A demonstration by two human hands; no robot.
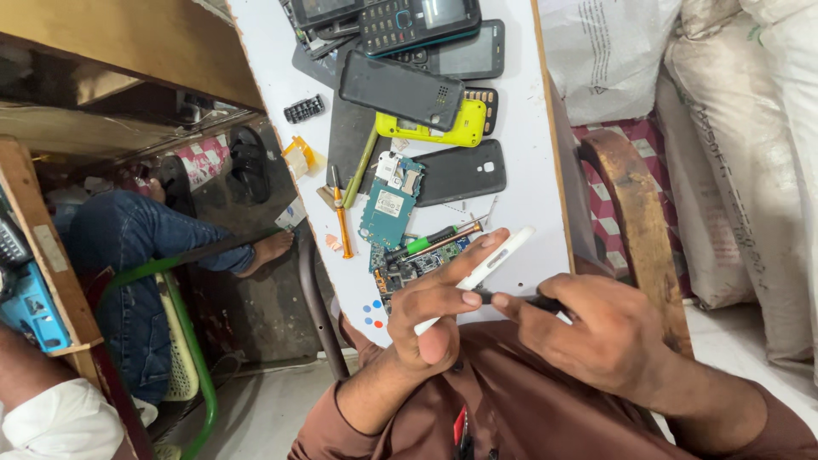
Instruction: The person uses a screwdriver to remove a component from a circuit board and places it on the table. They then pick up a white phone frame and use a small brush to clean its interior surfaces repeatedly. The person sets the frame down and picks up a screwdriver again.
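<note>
My left hand (434,311) grips a slim white phone casing (498,255), held slanted over the near edge of the white table (532,192). My right hand (601,332) pinches a thin dark tool (521,299), and its tip meets the casing by my left thumb. Just beyond my left fingers lie a green circuit board (407,266), a teal circuit board (388,209) and a green-handled screwdriver (430,238). An orange-handled screwdriver (342,223) lies to their left.
Farther up the table are a yellow phone (443,128), a black back cover (464,170) and several dark phones (413,21). A person in jeans (128,247) sits at the left, barefoot. White sacks (741,145) and a wooden armrest (635,213) stand at the right.
</note>
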